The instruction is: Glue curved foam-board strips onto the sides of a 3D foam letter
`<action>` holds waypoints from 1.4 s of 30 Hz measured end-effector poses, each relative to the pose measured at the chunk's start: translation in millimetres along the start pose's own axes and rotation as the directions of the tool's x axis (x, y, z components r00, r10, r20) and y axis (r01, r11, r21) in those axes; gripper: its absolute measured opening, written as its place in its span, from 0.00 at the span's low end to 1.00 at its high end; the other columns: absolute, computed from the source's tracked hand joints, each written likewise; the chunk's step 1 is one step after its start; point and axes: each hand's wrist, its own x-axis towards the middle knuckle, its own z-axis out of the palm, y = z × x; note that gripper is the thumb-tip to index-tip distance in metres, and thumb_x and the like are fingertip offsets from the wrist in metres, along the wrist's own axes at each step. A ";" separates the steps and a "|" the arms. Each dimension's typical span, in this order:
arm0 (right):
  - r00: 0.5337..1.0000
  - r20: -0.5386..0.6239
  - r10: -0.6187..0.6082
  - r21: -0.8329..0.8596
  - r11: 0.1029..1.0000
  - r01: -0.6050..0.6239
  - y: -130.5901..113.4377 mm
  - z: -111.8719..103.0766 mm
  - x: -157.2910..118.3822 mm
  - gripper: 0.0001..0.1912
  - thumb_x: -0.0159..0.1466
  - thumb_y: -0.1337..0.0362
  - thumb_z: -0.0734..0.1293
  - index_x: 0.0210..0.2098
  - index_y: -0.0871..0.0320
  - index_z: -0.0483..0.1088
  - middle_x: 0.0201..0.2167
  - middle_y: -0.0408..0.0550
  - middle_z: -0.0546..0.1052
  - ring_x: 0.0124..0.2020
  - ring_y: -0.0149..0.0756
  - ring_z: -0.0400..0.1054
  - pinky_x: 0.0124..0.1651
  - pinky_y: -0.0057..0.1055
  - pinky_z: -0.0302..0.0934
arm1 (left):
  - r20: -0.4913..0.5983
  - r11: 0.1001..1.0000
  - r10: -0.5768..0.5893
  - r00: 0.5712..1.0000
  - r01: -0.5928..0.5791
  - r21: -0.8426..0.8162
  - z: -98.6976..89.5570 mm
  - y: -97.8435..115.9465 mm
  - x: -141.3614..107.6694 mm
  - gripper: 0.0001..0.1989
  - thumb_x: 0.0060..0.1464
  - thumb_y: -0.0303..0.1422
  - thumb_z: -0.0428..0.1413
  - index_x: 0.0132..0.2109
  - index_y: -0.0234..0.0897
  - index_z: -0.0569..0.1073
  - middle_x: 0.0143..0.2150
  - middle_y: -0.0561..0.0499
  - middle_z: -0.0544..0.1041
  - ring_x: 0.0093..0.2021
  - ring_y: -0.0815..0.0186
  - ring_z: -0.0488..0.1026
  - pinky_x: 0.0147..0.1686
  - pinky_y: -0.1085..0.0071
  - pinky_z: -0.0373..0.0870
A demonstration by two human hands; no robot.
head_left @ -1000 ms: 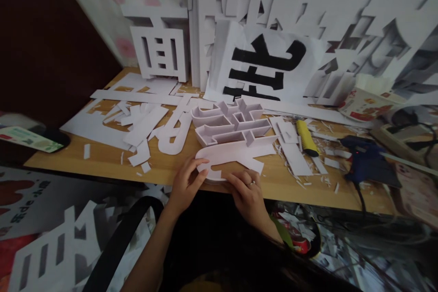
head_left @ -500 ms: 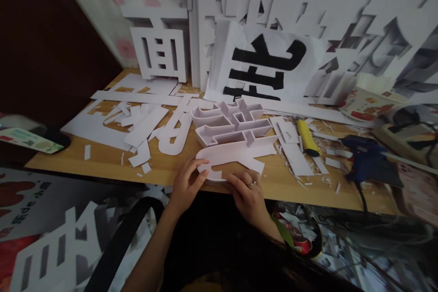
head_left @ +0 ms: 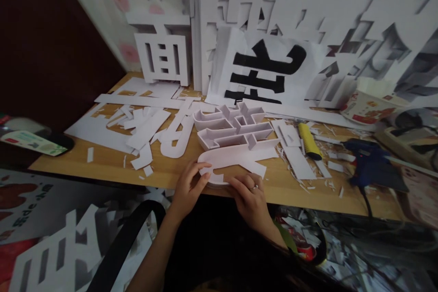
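Note:
A white board character [head_left: 229, 157], partly fitted with thin upright side walls, lies on its back at the table's front edge. My left hand [head_left: 190, 188] has its thumb and index finger closed on the rounded left end of this piece. My right hand [head_left: 249, 196], with a ring on one finger, pinches the lower edge near the hook's tip. What the right fingertips press is partly hidden under the hand. The walled part of the character points away from me, forming narrow open channels.
Paper offcuts [head_left: 147, 132] litter the wooden table [head_left: 164, 174]. To the right lie a yellow cutter-like tool [head_left: 309, 140] and a blue glue gun [head_left: 367, 159] with a cable. Behind stand a finished white character [head_left: 162, 57], a printed sheet [head_left: 315, 61] and a paper tub [head_left: 371, 106]. A bottle [head_left: 34, 139] lies left.
The whole view has shifted slightly, so everything appears a little lower and to the right. Both hands keep their grip on the character with hardly any visible movement.

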 end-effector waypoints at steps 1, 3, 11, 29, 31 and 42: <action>1.000 -0.003 0.000 -0.003 1.000 0.000 -0.4 -0.2 0.4 0.18 0.66 0.76 0.63 0.52 0.51 0.71 0.39 0.46 0.78 0.42 0.41 0.67 0.49 0.40 0.61 | 0.000 1.000 -0.005 1.000 0.005 -0.001 0.0 -0.3 -0.3 0.12 0.64 0.40 0.52 0.48 0.42 0.75 0.52 0.46 0.74 0.56 0.59 0.70 0.57 0.63 0.66; 1.000 -0.007 -0.006 -0.006 1.000 0.006 -1.2 -0.7 1.2 0.18 0.66 0.76 0.63 0.52 0.52 0.71 0.39 0.46 0.78 0.42 0.40 0.67 0.49 0.40 0.61 | -0.001 1.000 -0.013 1.000 0.013 -0.004 0.1 -0.5 -0.6 0.12 0.64 0.40 0.52 0.49 0.42 0.75 0.53 0.46 0.74 0.57 0.59 0.69 0.58 0.62 0.65; 1.000 0.001 -0.004 -0.003 1.000 0.004 -0.8 -0.7 0.4 0.18 0.66 0.76 0.64 0.52 0.52 0.71 0.39 0.46 0.78 0.42 0.40 0.67 0.48 0.39 0.61 | 0.001 1.000 0.012 1.000 -0.012 -0.020 1.6 0.2 -1.7 0.13 0.64 0.39 0.51 0.50 0.43 0.77 0.56 0.46 0.71 0.59 0.59 0.68 0.61 0.61 0.64; 1.000 -0.025 -0.015 -0.004 1.000 0.015 -4.4 -0.3 1.0 0.18 0.66 0.77 0.62 0.52 0.56 0.71 0.39 0.48 0.78 0.44 0.41 0.66 0.48 0.40 0.62 | 0.120 0.599 0.321 0.939 -0.300 0.742 40.0 45.0 45.7 0.27 0.68 0.42 0.42 0.67 0.34 0.62 0.71 0.34 0.57 0.71 0.45 0.52 0.66 0.37 0.42; 1.000 -0.025 -0.008 -0.003 1.000 0.008 -6.9 -1.8 2.7 0.19 0.66 0.78 0.62 0.52 0.56 0.71 0.39 0.48 0.78 0.44 0.41 0.66 0.47 0.40 0.62 | 0.152 0.582 0.273 0.950 -0.289 0.760 41.3 41.7 46.4 0.27 0.69 0.41 0.41 0.68 0.34 0.61 0.71 0.37 0.58 0.71 0.48 0.53 0.68 0.39 0.42; 0.935 -0.305 0.183 -0.034 0.979 -0.203 -18.9 -58.9 50.4 0.15 0.68 0.72 0.62 0.51 0.53 0.70 0.44 0.49 0.79 0.56 0.44 0.64 0.60 0.48 0.55 | 0.147 0.557 0.167 0.975 -0.216 0.802 46.5 39.5 50.8 0.27 0.69 0.42 0.40 0.67 0.34 0.63 0.71 0.41 0.59 0.71 0.45 0.55 0.68 0.38 0.44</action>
